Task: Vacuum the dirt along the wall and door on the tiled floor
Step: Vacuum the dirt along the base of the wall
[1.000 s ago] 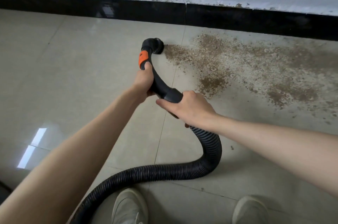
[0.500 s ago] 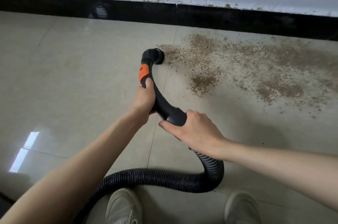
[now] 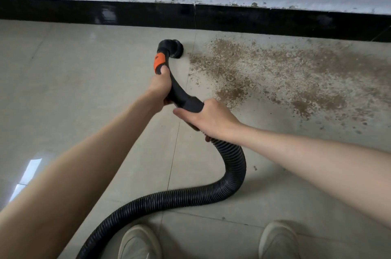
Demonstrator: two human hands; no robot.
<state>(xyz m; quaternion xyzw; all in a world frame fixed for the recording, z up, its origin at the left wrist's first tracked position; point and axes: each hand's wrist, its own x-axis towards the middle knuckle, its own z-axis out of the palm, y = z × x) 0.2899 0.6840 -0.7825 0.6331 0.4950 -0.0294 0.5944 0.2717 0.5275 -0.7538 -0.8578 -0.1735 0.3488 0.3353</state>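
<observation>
- Both hands are on the vacuum: the left hand [image 3: 161,87] is wrapped round the curved handle [image 3: 175,89] just below the orange band [image 3: 159,63], thumb up near it. That forward hold looks like the steering grip.
- The right hand [image 3: 208,118] is clenched over the collar where the handle meets the hose [image 3: 211,193], farther back. Probably it takes the drag of the hose so the front hand can aim freely.
- The nozzle [image 3: 174,48] is down at the floor [image 3: 74,93], mouth turned right, just beside the left edge of the dirt [image 3: 264,72] and near the black skirting [image 3: 127,13].
- The dirt spreads rightward along the skirting in a broad brown patch, thicker in clumps towards the near side. Tiles left of the nozzle look clean, so the work seems to run left to right, with most of the patch still to do.
- The hose loops back in a slack curve past two pale shoes [image 3: 139,241], giving room to reach on.
- A few stray crumbs lie on the near tiles, apart from the main patch.
- No door in view.
</observation>
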